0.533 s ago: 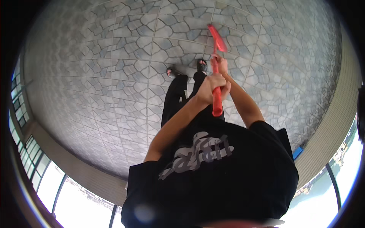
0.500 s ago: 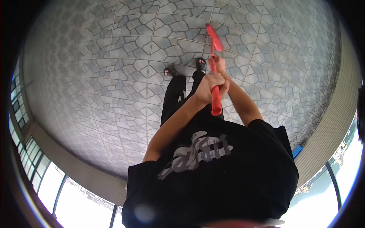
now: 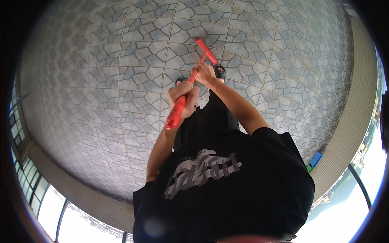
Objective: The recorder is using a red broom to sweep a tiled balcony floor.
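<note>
A red T-shaped tool with a long handle [image 3: 175,115] slants across the front of my legs; whether it is a mop, a squeegee or a broom I cannot tell. My left hand [image 3: 181,94] is wrapped round the handle close to its upper end. Farther down the same handle, my right hand [image 3: 206,74] is closed round it. The red crosswise head [image 3: 207,51] is down by the stone-patterned floor, just ahead of my feet; whether it touches is unclear.
My black sandals [image 3: 221,72] stand just behind the tool's head. A low tiled ledge [image 3: 344,125] curves along the right, with a blue object [image 3: 317,158] and a green one [image 3: 310,167] by it. Windows line the lower left and right edges.
Both hands have moved left with the tool, and its upper end has swung left. Its head has shifted left and closer to my feet. The green object has come into view.
</note>
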Available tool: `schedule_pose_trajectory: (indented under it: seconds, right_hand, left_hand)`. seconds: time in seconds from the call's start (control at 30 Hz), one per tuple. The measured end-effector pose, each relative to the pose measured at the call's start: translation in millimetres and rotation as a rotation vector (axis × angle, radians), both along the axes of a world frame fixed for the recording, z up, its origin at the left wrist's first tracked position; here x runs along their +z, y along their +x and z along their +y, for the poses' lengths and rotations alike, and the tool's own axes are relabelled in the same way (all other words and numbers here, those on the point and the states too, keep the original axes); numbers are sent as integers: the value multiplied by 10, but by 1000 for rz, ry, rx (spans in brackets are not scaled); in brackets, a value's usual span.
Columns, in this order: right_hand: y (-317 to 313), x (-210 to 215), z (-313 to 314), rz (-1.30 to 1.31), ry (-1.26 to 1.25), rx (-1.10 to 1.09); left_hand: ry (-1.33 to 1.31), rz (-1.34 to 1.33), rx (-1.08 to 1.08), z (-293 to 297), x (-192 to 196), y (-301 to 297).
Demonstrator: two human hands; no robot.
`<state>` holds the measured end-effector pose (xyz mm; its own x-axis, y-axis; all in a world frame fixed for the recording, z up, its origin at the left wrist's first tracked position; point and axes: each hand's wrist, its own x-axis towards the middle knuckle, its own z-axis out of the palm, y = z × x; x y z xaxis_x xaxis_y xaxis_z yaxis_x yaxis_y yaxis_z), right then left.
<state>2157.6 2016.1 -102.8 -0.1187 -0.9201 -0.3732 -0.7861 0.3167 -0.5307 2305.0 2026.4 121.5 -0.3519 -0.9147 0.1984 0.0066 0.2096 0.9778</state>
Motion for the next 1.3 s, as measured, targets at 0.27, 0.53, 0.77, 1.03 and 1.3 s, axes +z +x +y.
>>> schedule_pose_trajectory:
  seconds: [0.27, 0.53, 0.77, 1.03, 1.3]
  right_hand:
    - [-140, 437, 281, 63, -67, 58]
    - [-654, -16, 595, 92, 44, -139]
    - [-163, -312, 582, -120, 36, -126]
    - [873, -120, 514, -142, 69, 190]
    - [1175, 410, 485, 0, 80, 351]
  left_hand:
    - [-169, 255, -58, 297, 36, 259]
    - [-151, 157, -161, 457, -520, -301]
    - [22, -6, -36, 462, -470, -49]
    - [56, -118, 45, 650, -65, 846]
    - [53, 52, 118, 868, 7, 1430]
